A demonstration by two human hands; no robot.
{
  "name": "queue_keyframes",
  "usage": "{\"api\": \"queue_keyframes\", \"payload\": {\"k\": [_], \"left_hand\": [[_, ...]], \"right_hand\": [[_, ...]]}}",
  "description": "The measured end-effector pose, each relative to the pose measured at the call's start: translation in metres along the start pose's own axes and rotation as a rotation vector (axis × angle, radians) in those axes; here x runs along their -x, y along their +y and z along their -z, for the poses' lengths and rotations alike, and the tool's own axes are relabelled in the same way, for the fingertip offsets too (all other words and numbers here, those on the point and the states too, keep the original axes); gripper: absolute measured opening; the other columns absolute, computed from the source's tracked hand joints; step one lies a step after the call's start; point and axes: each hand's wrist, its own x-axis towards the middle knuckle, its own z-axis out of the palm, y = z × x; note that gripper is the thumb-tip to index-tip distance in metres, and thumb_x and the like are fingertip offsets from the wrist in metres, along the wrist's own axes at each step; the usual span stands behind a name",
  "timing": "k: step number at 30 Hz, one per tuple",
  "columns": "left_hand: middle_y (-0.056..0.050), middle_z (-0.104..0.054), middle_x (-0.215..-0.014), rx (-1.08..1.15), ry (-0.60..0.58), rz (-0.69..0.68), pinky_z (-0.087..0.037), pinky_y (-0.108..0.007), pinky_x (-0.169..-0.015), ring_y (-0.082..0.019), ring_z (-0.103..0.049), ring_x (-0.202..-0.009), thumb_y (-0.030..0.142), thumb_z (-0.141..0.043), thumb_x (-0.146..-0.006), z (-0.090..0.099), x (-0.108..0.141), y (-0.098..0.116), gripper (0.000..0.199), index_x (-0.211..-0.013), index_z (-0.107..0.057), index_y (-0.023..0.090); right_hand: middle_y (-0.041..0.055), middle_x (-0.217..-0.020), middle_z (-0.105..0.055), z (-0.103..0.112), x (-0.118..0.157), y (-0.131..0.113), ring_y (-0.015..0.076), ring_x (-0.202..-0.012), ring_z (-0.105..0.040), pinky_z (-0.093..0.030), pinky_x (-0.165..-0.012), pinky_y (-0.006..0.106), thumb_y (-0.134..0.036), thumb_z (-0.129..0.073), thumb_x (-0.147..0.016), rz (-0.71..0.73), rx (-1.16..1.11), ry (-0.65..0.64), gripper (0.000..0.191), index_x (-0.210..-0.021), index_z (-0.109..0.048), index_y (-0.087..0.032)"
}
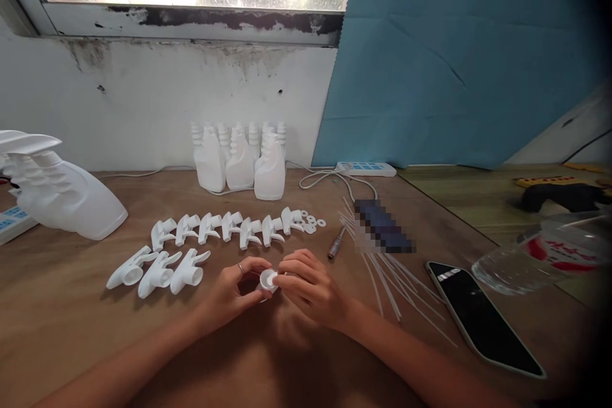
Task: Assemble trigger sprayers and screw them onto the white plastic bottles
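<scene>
Far left, white bottles (90, 201) overlap too much to count. Three lower sprayer heads (191, 272) lie below a row of seven upper sprayer heads (209, 228). My left hand (241, 287) pinches one held sprayer head (268, 280) between thumb and fingers; my right hand's (310, 287) fingertips press together at its opening. Rightward: one screwdriver (335, 245), one black-screened phone (485, 319).

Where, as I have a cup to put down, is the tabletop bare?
At front left, bordered by the lower row of sprayer heads and the left forearm; also between the far-left bottles and the middle bottles. Crowded right of the right hand: thin tubes, phone, water bottle.
</scene>
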Motion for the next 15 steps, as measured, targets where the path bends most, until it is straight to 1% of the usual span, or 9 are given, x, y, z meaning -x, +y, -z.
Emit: {"api": "queue_keyframes", "payload": {"k": [3, 5, 8, 10, 12, 15], "left_hand": [[-0.004, -0.068, -0.101, -0.004, 0.007, -0.011, -0.054, -0.030, -0.084, -0.018, -0.065, -0.092, 0.030, -0.067, -0.083, -0.0005, 0.0011, -0.0020, 0.033, -0.112, -0.056, 0.019], [-0.004, -0.066, -0.101, -0.040, 0.025, -0.037, -0.053, -0.029, -0.083, -0.018, -0.064, -0.092, 0.031, -0.066, -0.084, -0.0006, 0.0028, -0.0030, 0.028, -0.108, -0.058, 0.019], [-0.004, -0.064, -0.096, -0.124, 0.045, -0.071, -0.053, -0.026, -0.073, -0.016, -0.063, -0.083, 0.032, -0.063, -0.086, -0.0002, 0.0056, -0.0034, 0.021, -0.101, -0.059, 0.018], [-0.002, -0.065, -0.090, -0.195, 0.053, -0.101, -0.051, -0.025, -0.069, -0.014, -0.061, -0.076, 0.030, -0.062, -0.086, 0.0006, 0.0070, -0.0030, 0.019, -0.101, -0.060, 0.018], [-0.002, -0.067, -0.092, -0.269, 0.043, -0.158, -0.051, -0.025, -0.072, -0.014, -0.062, -0.078, 0.027, -0.061, -0.087, 0.0018, 0.0077, -0.0025, 0.017, -0.102, -0.060, 0.019], [-0.005, -0.068, -0.106, -0.331, 0.001, -0.244, -0.051, -0.028, -0.082, -0.017, -0.064, -0.092, 0.026, -0.057, -0.091, 0.0039, 0.0077, -0.0021, 0.016, -0.105, -0.062, 0.021]], "right_hand": [[0.0055, -0.094, -0.068, -0.0019, -0.0018, -0.0006, 0.0177, -0.087, -0.059, -0.046, -0.076, 0.034, -0.007, -0.047, -0.090, -0.010, -0.029, -0.059, 0.024, -0.105, -0.059, -0.021], [0.0067, -0.098, -0.068, -0.0015, -0.0022, -0.0007, 0.0192, -0.090, -0.059, -0.046, -0.079, 0.037, -0.005, -0.046, -0.088, -0.017, -0.054, -0.091, 0.028, -0.107, -0.058, -0.021], [0.0084, -0.102, -0.067, 0.0001, -0.0026, -0.0019, 0.0206, -0.093, -0.059, -0.046, -0.083, 0.040, -0.002, -0.045, -0.085, -0.026, -0.091, -0.107, 0.033, -0.109, -0.057, -0.020], [0.0091, -0.104, -0.066, 0.0004, -0.0028, -0.0029, 0.0212, -0.095, -0.059, -0.046, -0.084, 0.040, -0.003, -0.047, -0.084, -0.037, -0.088, -0.113, 0.031, -0.108, -0.056, -0.020], [0.0094, -0.105, -0.066, -0.0003, -0.0028, -0.0033, 0.0221, -0.097, -0.059, -0.046, -0.086, 0.042, -0.006, -0.050, -0.085, -0.047, -0.048, -0.128, 0.027, -0.107, -0.057, -0.020], [0.0091, -0.105, -0.066, -0.0029, -0.0017, -0.0018, 0.0224, -0.099, -0.060, -0.045, -0.088, 0.042, -0.012, -0.053, -0.087, -0.058, 0.013, -0.146, 0.023, -0.108, -0.057, -0.022]]}}
